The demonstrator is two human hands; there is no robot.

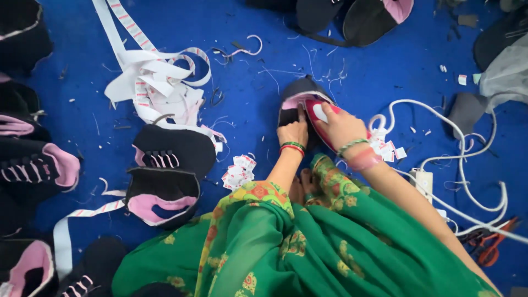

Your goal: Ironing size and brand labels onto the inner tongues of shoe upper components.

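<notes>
While the person sits on the blue floor [247,99], both hands hold one black and pink shoe top [300,96] just above the middle of the frame. The left hand [293,132] pinches its pink edge with closed fingers. The right hand [341,127] lies curled over its red inside part. A little pile of small white tags [238,170] sits near the left wrist. More black and pink shoe tops [165,176] lie at lower left, under a heap of white label tape [154,82].
</notes>
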